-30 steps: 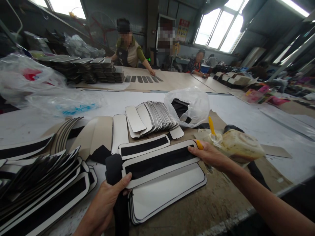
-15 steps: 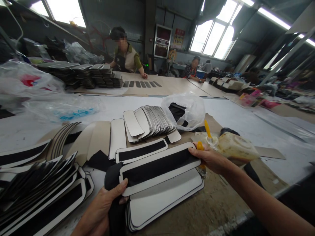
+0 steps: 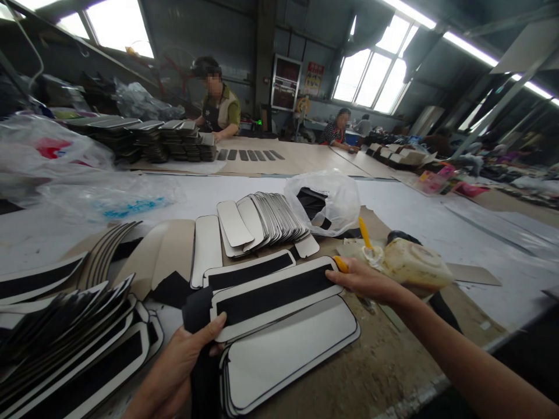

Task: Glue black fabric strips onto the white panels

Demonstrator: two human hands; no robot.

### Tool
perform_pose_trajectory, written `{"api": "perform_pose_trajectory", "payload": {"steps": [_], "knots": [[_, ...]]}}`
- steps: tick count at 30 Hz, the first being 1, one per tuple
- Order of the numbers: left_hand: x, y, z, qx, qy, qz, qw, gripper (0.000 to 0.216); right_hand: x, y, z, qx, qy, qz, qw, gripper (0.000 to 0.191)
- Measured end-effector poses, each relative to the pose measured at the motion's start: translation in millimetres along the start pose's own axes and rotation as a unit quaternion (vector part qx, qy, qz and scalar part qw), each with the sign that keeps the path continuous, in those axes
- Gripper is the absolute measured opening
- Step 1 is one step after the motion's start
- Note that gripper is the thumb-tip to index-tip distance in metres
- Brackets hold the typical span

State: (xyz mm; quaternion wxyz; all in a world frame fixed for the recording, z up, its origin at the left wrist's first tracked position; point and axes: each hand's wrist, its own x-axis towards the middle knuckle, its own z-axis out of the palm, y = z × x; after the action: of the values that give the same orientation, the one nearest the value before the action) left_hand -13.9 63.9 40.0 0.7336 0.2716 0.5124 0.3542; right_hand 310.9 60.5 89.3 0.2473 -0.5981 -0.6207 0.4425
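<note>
A long pale panel with rounded corners and a black strip along its middle [image 3: 275, 299] lies between my two hands, slightly tilted. My left hand [image 3: 186, 355] grips its left end, thumb on top. At the right end, my right hand [image 3: 360, 276] pinches the corner. A yellow handle [image 3: 341, 265] pokes out by the right fingers; its lower part is hidden. Black material [image 3: 198, 308] bulges beside my left hand and hangs down below it. Beneath the held panel sits a small stack of plain pale panels [image 3: 292, 352]. Another black-striped panel [image 3: 213, 279] lies just behind.
Black-striped panels [image 3: 100, 372] pile up at left. A fanned row of pale pieces [image 3: 275, 218] lies behind, near a plastic bag [image 3: 345, 203] of black pieces. At right, a yellow-handled tool [image 3: 364, 231] stands at a stained glue container [image 3: 414, 262]. A co-worker [image 3: 220, 107] is across the table.
My right hand and the panel's right end have shifted slightly left. The yellow handle by my right fingers now points more sideways. Across the table, the co-worker's arm has drawn back from the row of dark pieces.
</note>
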Motion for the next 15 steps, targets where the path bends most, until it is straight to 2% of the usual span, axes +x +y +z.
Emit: {"api": "perform_pose_trajectory", "payload": {"steps": [3,8,15], "knots": [[7.1,0.2,-1.4,-0.003,-0.009,0.006,1.0,0.031,6.6,8.1,-1.5,-0.002,-0.011,0.028,1.0,0.034],[19.4,-0.4,-0.4,-0.016,-0.034,0.034,0.999,0.032,26.2,17.7,-0.3,-0.028,0.021,0.072,0.997,0.036],[42.7,0.1,-4.4,0.024,0.017,0.072,0.997,0.035,60.5,35.2,1.0,-0.126,0.032,0.037,0.991,0.026]]}}
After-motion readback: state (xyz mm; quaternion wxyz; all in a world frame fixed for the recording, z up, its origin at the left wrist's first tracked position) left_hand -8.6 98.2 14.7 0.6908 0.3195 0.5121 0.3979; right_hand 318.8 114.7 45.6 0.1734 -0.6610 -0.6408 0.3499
